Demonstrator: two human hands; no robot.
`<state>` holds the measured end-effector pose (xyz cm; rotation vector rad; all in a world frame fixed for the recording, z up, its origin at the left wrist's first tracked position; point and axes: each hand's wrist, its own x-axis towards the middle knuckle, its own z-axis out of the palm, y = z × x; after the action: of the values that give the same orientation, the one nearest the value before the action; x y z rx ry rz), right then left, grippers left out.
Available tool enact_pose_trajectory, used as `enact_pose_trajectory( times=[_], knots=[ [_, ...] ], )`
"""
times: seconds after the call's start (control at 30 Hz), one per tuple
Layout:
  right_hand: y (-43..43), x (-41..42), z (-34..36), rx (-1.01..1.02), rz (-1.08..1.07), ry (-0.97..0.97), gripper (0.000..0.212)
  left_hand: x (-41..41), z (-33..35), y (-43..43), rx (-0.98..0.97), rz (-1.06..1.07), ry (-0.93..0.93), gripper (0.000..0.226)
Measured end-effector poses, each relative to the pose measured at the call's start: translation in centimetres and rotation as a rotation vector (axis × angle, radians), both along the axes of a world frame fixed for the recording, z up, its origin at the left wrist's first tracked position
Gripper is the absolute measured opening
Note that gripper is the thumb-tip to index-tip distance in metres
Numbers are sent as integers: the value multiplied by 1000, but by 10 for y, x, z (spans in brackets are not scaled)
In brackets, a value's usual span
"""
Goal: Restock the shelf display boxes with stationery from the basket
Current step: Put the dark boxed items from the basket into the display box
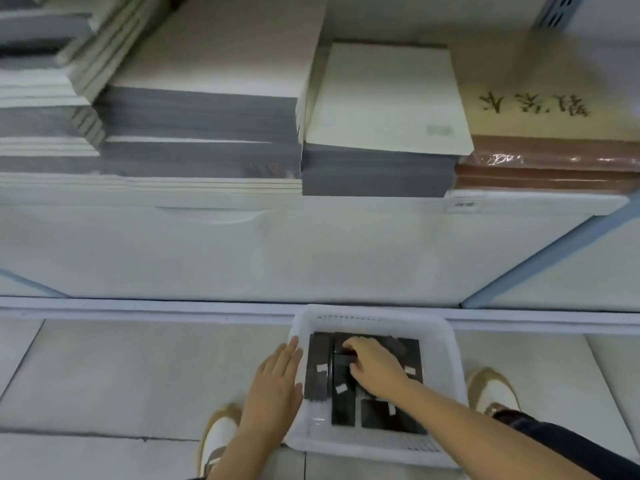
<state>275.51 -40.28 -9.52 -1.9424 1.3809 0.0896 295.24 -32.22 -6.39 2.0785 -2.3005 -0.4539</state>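
Observation:
A white plastic basket (446, 344) stands on the floor in front of the shelf. Inside lie several flat black stationery packs (317, 370) with small white labels. My right hand (375, 367) reaches into the basket, fingers curled around one black pack near the middle. My left hand (277, 379) rests flat and open against the basket's left rim. Above, the shelf holds stacks of notebooks (207, 126). No display boxes are visible.
White shelf front panel (311, 251) rises behind the basket. A cream-covered notebook stack (388, 98) and a brown-covered stack (540, 109) with lettering sit at upper right. My two shoes (491, 389) flank the basket on the grey tiled floor (121, 375).

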Motion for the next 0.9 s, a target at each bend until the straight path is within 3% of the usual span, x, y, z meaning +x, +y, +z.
enact_pose_trajectory(
  times=[0.27, 0.47, 0.67, 0.8, 0.9],
  knots=[
    [25, 10, -36, -160, 76, 100, 47, 3, -22, 0, -91, 51, 63, 55],
    [30, 9, -33, -177, -77, 148, 37, 2, -22, 1, -66, 70, 111, 50],
    [40, 12, -32, -76, -63, 70, 61, 2, -23, 2, -70, 102, 162, 46],
    [29, 19, -34, 188, -372, -150, 72, 1, -23, 1, -72, 128, 161, 43],
    [21, 22, -37, 348, -613, -282, 61, 1, -23, 1, -35, 140, 181, 41]
  ],
)
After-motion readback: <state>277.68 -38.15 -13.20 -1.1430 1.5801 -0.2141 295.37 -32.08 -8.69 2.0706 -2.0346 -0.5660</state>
